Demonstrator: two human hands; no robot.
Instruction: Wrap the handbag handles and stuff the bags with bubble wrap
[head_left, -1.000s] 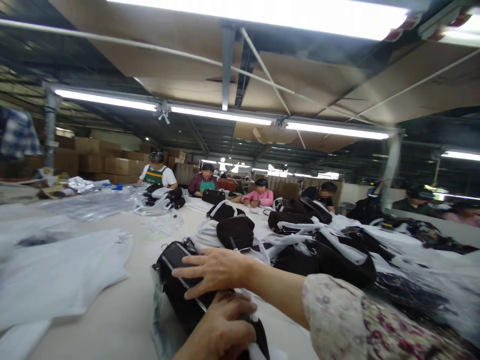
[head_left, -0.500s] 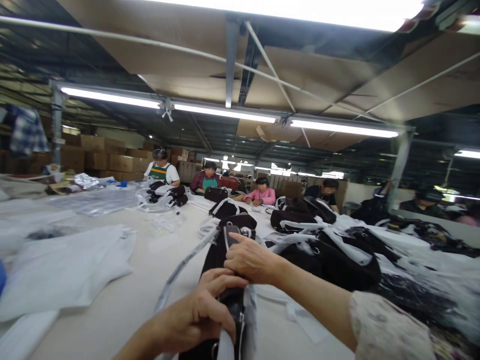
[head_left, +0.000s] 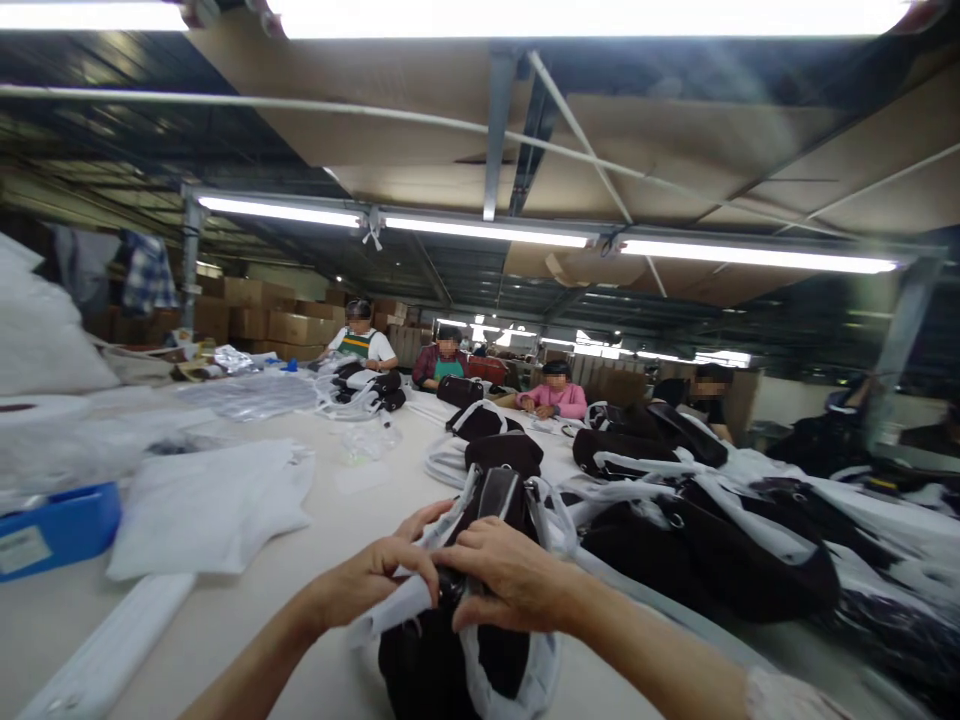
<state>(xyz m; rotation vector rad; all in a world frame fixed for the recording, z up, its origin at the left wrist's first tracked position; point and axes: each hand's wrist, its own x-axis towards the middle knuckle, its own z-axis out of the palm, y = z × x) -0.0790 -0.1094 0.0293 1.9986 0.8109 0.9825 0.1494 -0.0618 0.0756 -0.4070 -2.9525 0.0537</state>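
A black bag (head_left: 457,660) with straps wrapped in white material lies on the pale table in front of me. My left hand (head_left: 379,575) is at the bag's left side, its fingers bent around the white-wrapped strap (head_left: 401,608) near a metal fitting. Over the middle of the bag, my right hand (head_left: 514,575) has its fingers curled down on the part beside that fitting, touching the left fingertips. What the right fingertips pinch is hidden beneath them. Another dark bag (head_left: 504,452) sits just beyond.
More black bags (head_left: 712,550) with wrapped straps are heaped at the right. White plastic sheets (head_left: 210,505) and a blue box (head_left: 64,530) lie at the left. Several people are seated across the table, one in a pink top (head_left: 559,400).
The view has swung left. My hands have come together over the fitting, and the bag now lies wider, with its strap looped at the near right. My left hand has moved up along the bag.
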